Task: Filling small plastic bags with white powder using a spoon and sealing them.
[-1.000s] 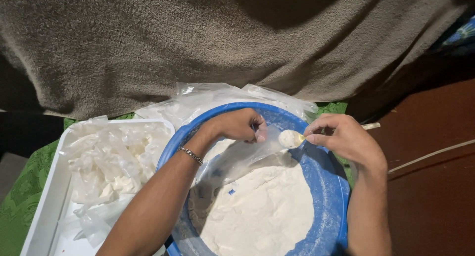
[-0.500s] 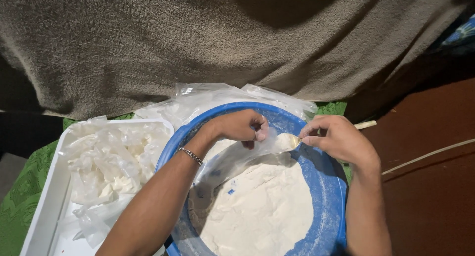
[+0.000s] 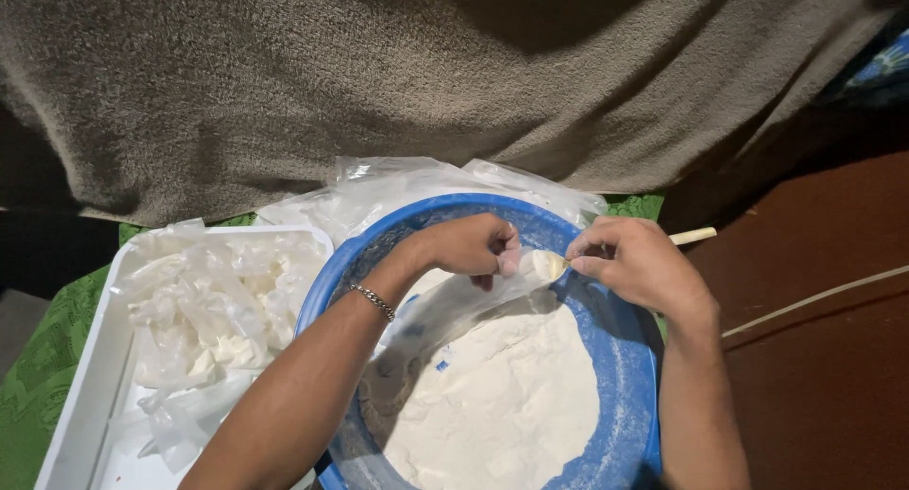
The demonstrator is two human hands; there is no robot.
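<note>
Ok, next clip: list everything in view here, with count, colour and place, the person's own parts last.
basin: one, blue, round, centre
white powder: one heap, inside the basin
small plastic bag: one, clear, held open over the basin
spoon: one, pale handle, loaded with powder, at the bag's mouth
tray: one, white, left of the basin
filled plastic bags: a pile, clear with white contents, on the tray
loose plastic sheets: clear, behind the basin
cloth: green, under the tray
blanket: grey-brown, across the top
bracelet: one, silver, left wrist
left hand: holds the bag
right hand: holds the spoon
</note>
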